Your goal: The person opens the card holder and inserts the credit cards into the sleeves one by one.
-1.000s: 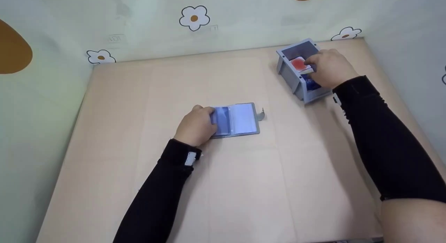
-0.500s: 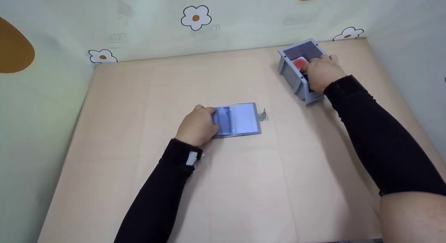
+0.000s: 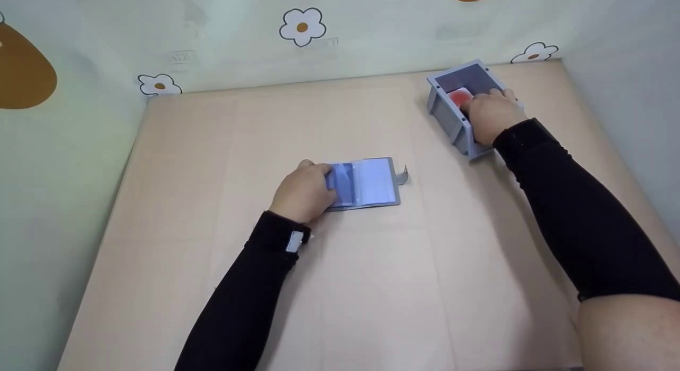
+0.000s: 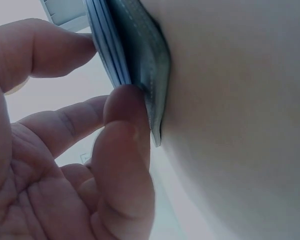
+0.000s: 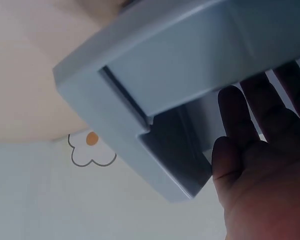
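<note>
A grey card holder (image 3: 377, 180) lies spread flat mid-table, its clear bluish sleeves showing and its snap strap (image 3: 404, 175) sticking out to the right. My left hand (image 3: 304, 193) grips its left side; in the left wrist view thumb and fingers pinch the edges of the sleeves (image 4: 106, 42) beside the grey cover (image 4: 161, 75). At the back right, my right hand (image 3: 494, 116) reaches into a grey plastic bin (image 3: 445, 121). Beside its fingers a white card with a red disc (image 3: 459, 98) shows inside. What those fingers hold, I cannot tell.
The bin stands near the back right corner of the light wooden-toned table (image 3: 366, 286). Pale walls (image 3: 228, 47) printed with flowers close off the back and both sides.
My right hand has gone deeper into the bin, down and slightly left, and now covers the dark blue item seen there before. My left hand keeps its grip on the card holder.
</note>
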The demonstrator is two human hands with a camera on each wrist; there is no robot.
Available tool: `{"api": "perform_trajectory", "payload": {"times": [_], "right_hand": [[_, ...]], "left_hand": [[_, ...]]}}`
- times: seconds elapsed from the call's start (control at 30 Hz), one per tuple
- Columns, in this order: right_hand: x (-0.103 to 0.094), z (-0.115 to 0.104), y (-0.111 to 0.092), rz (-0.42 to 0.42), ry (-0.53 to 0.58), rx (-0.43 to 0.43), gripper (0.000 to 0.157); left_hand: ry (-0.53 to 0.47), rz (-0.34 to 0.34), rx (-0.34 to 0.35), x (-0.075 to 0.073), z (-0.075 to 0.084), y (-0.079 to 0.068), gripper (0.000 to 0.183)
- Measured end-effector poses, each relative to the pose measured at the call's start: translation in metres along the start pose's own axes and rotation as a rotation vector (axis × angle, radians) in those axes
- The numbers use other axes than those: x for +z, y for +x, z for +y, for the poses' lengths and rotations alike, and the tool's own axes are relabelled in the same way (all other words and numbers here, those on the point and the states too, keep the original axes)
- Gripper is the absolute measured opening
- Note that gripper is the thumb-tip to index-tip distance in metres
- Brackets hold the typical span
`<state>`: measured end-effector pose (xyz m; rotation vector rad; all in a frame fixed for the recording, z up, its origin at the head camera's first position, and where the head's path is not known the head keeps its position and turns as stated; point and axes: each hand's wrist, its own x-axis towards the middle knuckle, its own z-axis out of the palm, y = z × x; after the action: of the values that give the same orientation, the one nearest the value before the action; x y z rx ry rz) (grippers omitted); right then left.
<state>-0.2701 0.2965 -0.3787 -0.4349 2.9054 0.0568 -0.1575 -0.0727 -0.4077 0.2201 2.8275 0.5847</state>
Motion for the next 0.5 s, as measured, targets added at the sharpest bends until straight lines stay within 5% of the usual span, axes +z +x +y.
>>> {"api": "perform_trajectory", "payload": {"times": [0.5], "right_hand": [[0.0024,0.0018,-0.001,0.075,-0.005,-0.003,0.027]], "left_hand": [[0.001,-0.009,-0.015,-0.0002,0.0001,0.0006,0.058]]}}
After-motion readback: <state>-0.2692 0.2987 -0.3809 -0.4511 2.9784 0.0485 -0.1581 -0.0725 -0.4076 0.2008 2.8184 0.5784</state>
